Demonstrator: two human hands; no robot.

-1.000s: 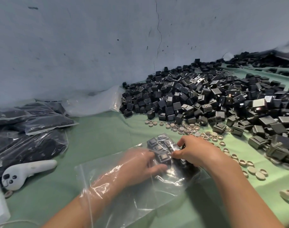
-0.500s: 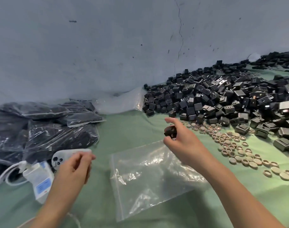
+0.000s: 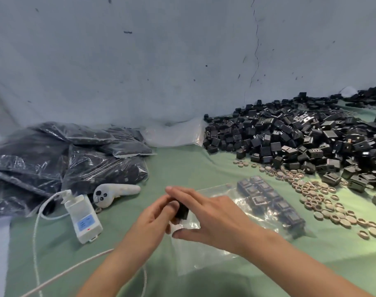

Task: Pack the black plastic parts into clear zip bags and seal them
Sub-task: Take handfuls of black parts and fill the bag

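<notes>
Two hands meet above the green cloth point(image 3: 182, 168) near its front edge, left hand point(image 3: 153, 218) pinching a part point(image 3: 181, 211), right hand point(image 3: 214, 219) straight-fingered over the bag point(image 3: 253, 202), heap point(image 3: 300, 142) along the cracked grey wall point(image 3: 161, 61).

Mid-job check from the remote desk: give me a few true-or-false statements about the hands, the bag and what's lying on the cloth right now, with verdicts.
1. A black part sits between the left hand and the right hand. True.
2. The clear bag on the green cloth is empty. False: a row of black parts already lies inside it.
3. The loose pile of black parts lies to the right, against the wall. True.
4. The white controller lies on top of that pile. False: it lies on the cloth at the left, beside the filled bags.
5. Tan rings lie scattered between the pile and the clear bag. True.
</notes>
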